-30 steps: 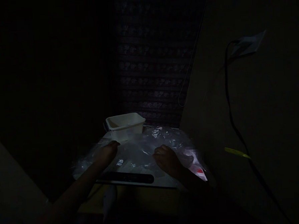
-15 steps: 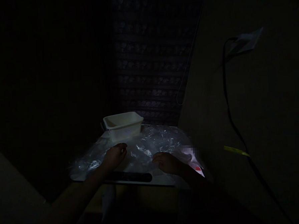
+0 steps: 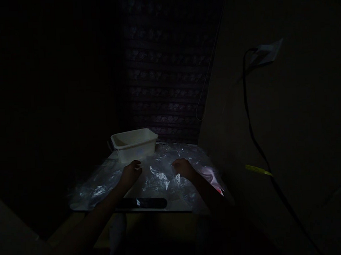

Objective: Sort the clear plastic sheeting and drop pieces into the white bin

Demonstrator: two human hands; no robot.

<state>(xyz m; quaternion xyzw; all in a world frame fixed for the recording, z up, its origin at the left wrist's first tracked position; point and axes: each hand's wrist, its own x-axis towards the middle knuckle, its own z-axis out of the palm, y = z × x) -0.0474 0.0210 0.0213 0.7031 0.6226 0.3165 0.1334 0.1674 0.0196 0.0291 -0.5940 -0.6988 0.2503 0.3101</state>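
Observation:
The scene is very dark. Clear plastic bags (image 3: 160, 175) lie crumpled and shiny over a white table (image 3: 177, 206). My left hand (image 3: 131, 172) is over the plastic just in front of a white rectangular tub (image 3: 136, 152), its fingers curled in a pinch. To its right, my right hand (image 3: 184, 168) is also closed, fingertips pointing left. A stretch of thin clear plastic spans the gap between my hands, and both appear to pinch it. Its exact edges are hard to make out.
A long dark strip (image 3: 141, 203) runs along the table's front edge. Something pinkish-white with a red mark (image 3: 216, 184) glows at the right side. Behind hangs a patterned blind (image 3: 163, 93). A black cable (image 3: 255, 142) with a yellow tag (image 3: 258, 170) drops from a wall socket (image 3: 266, 53).
Both hands have moved farther away over the table, the right one most, rising toward the back edge. The plastic between them has shifted. The whole view has swung slightly, moving the scene left.

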